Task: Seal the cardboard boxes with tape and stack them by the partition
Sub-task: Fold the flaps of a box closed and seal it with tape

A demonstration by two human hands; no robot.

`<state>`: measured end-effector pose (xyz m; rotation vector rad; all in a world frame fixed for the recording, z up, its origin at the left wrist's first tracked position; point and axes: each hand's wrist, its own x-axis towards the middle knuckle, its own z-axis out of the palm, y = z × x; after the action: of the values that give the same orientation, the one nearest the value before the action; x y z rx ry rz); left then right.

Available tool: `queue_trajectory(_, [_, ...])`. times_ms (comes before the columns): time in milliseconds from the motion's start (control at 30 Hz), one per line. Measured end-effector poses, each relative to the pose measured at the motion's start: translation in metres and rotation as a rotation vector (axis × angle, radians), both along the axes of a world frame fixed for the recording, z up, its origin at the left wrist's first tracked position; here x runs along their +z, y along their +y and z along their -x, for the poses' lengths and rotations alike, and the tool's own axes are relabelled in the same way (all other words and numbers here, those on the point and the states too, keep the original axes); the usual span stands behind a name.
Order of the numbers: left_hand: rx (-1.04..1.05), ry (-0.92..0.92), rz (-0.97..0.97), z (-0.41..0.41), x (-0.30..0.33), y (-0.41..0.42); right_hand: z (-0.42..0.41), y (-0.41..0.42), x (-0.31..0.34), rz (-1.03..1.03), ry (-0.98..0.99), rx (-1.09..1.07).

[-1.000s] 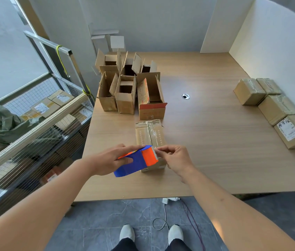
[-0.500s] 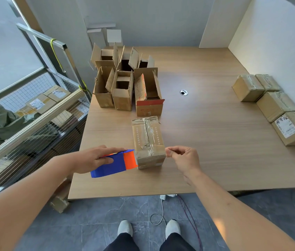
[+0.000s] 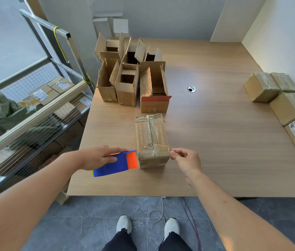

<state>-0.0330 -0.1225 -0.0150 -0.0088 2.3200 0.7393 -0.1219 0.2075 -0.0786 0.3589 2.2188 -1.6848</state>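
The left hand (image 3: 97, 157) is wrapped around a blue and orange dispenser (image 3: 115, 163), fingers over its top, and the orange end sits right against the near left corner of the box (image 3: 151, 140) on the worktop (image 3: 215, 142). That box lies between the two hands, closed, with clear tape running down the seam of its top and over the near face. On its other side the right hand (image 3: 186, 160) is at the near right corner, thumb and fingertips (image 3: 173, 153) pinched together; whether they grip a tape end I cannot tell, as nothing clear shows between them. Beyond the hands, just past the closed box, stands a cluster of open boxes (image 3: 130, 77) with their flaps up, the nearest one having a red strip on its front flap. Far off to the right of the right hand, four taped boxes (image 3: 280, 98) sit in a group against the white partition (image 3: 287, 33). Left of the left hand, off the worktop, a wire cage (image 3: 34, 109) holds more parcels.
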Motion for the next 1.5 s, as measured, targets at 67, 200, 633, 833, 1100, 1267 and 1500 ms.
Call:
queue_trajectory(67, [-0.007,-0.003,0.011,0.005,-0.002,0.002,0.001,0.001,-0.008,-0.037,-0.009,0.049])
queue_trajectory(200, [-0.007,0.002,0.008,0.012,-0.005,0.004,0.001,-0.004,-0.016,-0.148,-0.020,0.238])
queue_trajectory(633, [0.022,0.007,-0.112,0.009,-0.025,0.003,-0.001,-0.045,-0.020,-0.880,0.938,1.016])
queue_trajectory(833, [0.045,0.004,-0.184,-0.007,-0.036,-0.017,0.007,-0.046,-0.031,-0.934,1.031,0.975])
queue_trajectory(1100, [-0.001,-0.047,-0.155,-0.006,-0.027,-0.034,0.009,-0.046,-0.018,-0.911,0.861,1.061])
queue_trajectory(1267, [-0.028,-0.046,-0.070,-0.001,-0.032,-0.026,0.008,-0.049,-0.010,-0.862,0.759,1.073])
queue_trajectory(1500, [0.044,-0.091,-0.058,0.010,-0.047,-0.004,0.007,-0.051,-0.005,-0.775,0.689,1.053])
